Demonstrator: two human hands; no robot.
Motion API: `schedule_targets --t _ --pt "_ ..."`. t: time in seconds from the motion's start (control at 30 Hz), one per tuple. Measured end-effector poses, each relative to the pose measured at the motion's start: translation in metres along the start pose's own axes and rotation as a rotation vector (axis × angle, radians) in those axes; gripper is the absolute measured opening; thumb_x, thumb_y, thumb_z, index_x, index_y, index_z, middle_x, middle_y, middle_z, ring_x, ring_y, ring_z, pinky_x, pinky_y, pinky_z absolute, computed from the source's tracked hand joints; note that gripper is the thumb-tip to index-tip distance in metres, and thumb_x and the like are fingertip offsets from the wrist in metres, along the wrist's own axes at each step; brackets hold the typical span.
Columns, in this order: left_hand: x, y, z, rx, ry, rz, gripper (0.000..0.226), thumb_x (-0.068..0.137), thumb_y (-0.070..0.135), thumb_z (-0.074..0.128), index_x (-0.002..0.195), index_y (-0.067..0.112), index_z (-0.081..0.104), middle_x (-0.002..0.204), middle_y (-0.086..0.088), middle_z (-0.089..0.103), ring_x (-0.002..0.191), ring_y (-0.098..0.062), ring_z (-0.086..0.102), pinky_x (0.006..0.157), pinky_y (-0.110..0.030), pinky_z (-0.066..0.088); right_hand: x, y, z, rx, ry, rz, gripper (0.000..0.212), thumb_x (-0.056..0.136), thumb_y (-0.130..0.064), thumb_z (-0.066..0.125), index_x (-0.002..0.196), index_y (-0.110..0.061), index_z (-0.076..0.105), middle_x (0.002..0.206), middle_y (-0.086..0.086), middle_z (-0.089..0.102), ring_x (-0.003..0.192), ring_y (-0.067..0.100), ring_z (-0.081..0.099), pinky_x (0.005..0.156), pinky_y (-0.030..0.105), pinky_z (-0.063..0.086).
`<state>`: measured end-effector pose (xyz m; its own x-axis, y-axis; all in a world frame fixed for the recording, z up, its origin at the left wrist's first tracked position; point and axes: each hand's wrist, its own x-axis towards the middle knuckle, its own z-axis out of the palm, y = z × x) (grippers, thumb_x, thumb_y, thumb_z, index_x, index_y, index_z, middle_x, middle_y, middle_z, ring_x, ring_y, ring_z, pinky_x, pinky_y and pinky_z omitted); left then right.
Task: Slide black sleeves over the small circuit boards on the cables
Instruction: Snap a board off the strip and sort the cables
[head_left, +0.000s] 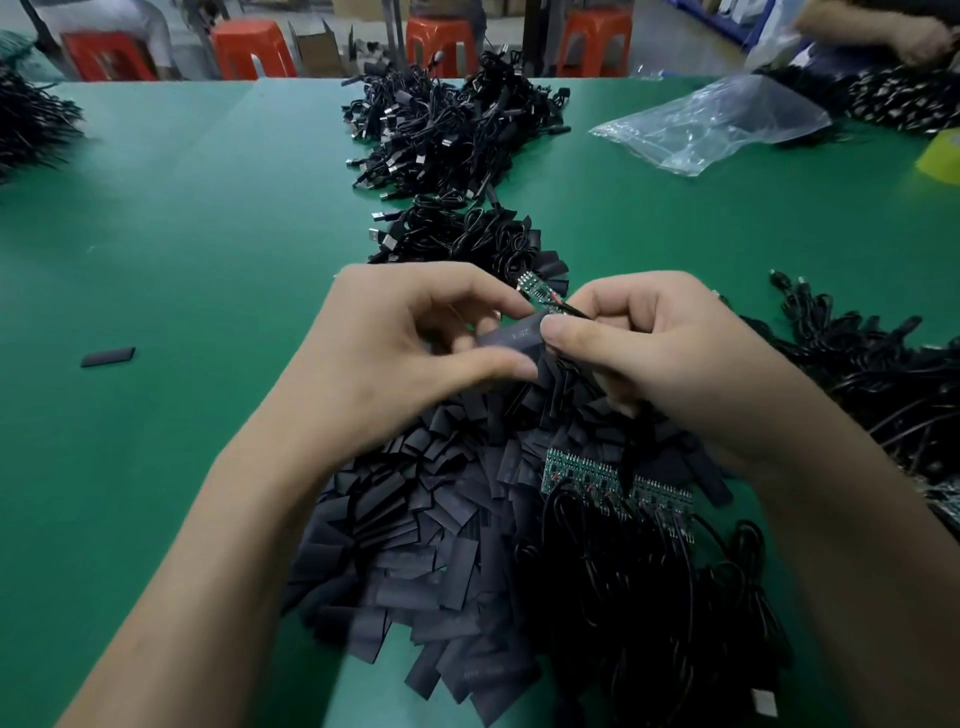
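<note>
While the left hand (415, 332) is pinching a black sleeve (511, 335) between thumb and fingers, the right hand (654, 353) is closing thumb and forefinger on the sleeve's other end and on a thin cable. A small green circuit board (537, 292) is sticking out just beyond the sleeve, above the fingertips, and is lying only partly inside it, if at all. Both hands are hovering over the middle of the green counter (208, 260). Directly beneath them a loose heap of flat black sleeves (431, 545) is spreading toward the counter's near edge. Just to the right of that heap, a row of joined green boards (618, 486) is resting on a tangle of black cables (649, 597). Beyond the hands, a pile of coiled cables (447, 130) is stretching to the far edge. One stray sleeve (107, 356) is lying alone toward the left side, and a clear plastic bag (711, 122) is sitting near the far right corner.
</note>
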<state>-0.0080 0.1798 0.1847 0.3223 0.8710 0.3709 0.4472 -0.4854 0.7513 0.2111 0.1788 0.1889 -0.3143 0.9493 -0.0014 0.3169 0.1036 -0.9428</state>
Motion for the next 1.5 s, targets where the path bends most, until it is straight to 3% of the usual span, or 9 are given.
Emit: schedule_targets --t 0.13,0.23,0.3,0.4,0.47,0.97,1.13,1.3,1.5 --pt "-0.002 0.000 0.000 0.277 0.050 0.178 0.022 0.080 0.030 0.088 0.099 0.021 0.081 0.083 0.008 0.074 0.070 -0.007 0.066 0.067 -0.028 0.055 0.001 0.002 0.003 0.028 -0.007 0.009 0.031 0.099 -0.026 0.066 0.078 -0.004 0.066 0.051 0.003 0.041 0.047 0.016 0.034 0.049 0.032 0.032" --pt "-0.001 -0.001 -0.005 0.235 0.067 0.148 0.020 0.082 0.027 0.086 0.100 0.020 0.082 0.086 0.008 0.075 0.074 -0.007 0.069 0.069 -0.031 0.057 -0.002 0.001 -0.002 0.002 -0.056 0.008 0.035 0.102 -0.041 0.059 0.081 -0.015 0.069 0.054 -0.004 0.040 0.053 0.017 0.036 0.053 0.037 0.035" --pt "-0.001 -0.001 -0.009 0.196 0.066 0.108 0.021 0.080 0.028 0.085 0.100 0.022 0.082 0.089 0.008 0.076 0.077 -0.009 0.071 0.070 -0.031 0.057 -0.005 -0.002 -0.008 -0.013 -0.057 0.002 0.040 0.104 -0.045 0.052 0.078 -0.019 0.068 0.054 -0.009 0.039 0.051 0.014 0.036 0.051 0.030 0.038" --pt "-0.002 0.003 -0.015 0.135 0.062 0.094 0.019 0.081 0.032 0.082 0.100 0.030 0.080 0.090 0.015 0.077 0.081 -0.004 0.072 0.070 -0.023 0.057 -0.010 -0.008 -0.018 -0.176 -0.091 -0.029 0.042 0.097 -0.053 0.053 0.075 -0.020 0.064 0.057 0.001 0.036 0.053 0.026 0.030 0.053 0.041 0.029" --pt "-0.003 0.006 -0.018 0.130 0.055 0.106 0.018 0.081 0.033 0.081 0.099 0.032 0.079 0.090 0.017 0.076 0.081 -0.002 0.072 0.069 -0.019 0.055 -0.013 -0.012 -0.021 -0.234 -0.120 -0.040 0.042 0.094 -0.056 0.054 0.074 -0.021 0.064 0.058 0.005 0.034 0.055 0.033 0.029 0.053 0.041 0.026" --pt "-0.002 0.014 -0.018 0.136 0.007 0.052 0.018 0.077 0.030 0.084 0.094 0.023 0.083 0.085 0.010 0.077 0.077 -0.010 0.072 0.067 -0.021 0.054 -0.019 -0.023 -0.023 -0.370 -0.139 -0.120 0.042 0.097 -0.049 0.057 0.072 -0.015 0.062 0.050 -0.010 0.039 0.044 0.004 0.031 0.045 0.016 0.029" --pt "-0.003 0.018 -0.022 0.217 -0.072 0.122 0.021 0.078 0.029 0.083 0.097 0.022 0.083 0.088 0.007 0.076 0.078 -0.010 0.069 0.070 -0.032 0.055 -0.021 -0.027 -0.021 -0.441 -0.147 -0.112 0.038 0.092 -0.048 0.054 0.068 -0.019 0.061 0.049 -0.010 0.046 0.041 0.004 0.038 0.045 0.014 0.032" --pt "-0.003 0.019 -0.022 0.261 -0.120 0.136 0.019 0.079 0.028 0.083 0.098 0.024 0.083 0.087 0.010 0.075 0.077 -0.007 0.067 0.071 -0.027 0.052 -0.018 -0.026 -0.021 -0.458 -0.166 -0.093 0.040 0.092 -0.047 0.054 0.068 -0.016 0.061 0.048 -0.010 0.043 0.041 0.006 0.035 0.045 0.015 0.031" --pt "-0.004 0.018 -0.024 0.229 -0.129 0.117 0.023 0.082 0.034 0.081 0.102 0.023 0.083 0.088 0.010 0.077 0.078 -0.006 0.070 0.072 -0.030 0.055 -0.020 -0.027 -0.021 -0.419 -0.195 -0.100 0.041 0.091 -0.053 0.053 0.071 -0.019 0.063 0.048 -0.011 0.042 0.042 0.005 0.032 0.044 0.016 0.030"
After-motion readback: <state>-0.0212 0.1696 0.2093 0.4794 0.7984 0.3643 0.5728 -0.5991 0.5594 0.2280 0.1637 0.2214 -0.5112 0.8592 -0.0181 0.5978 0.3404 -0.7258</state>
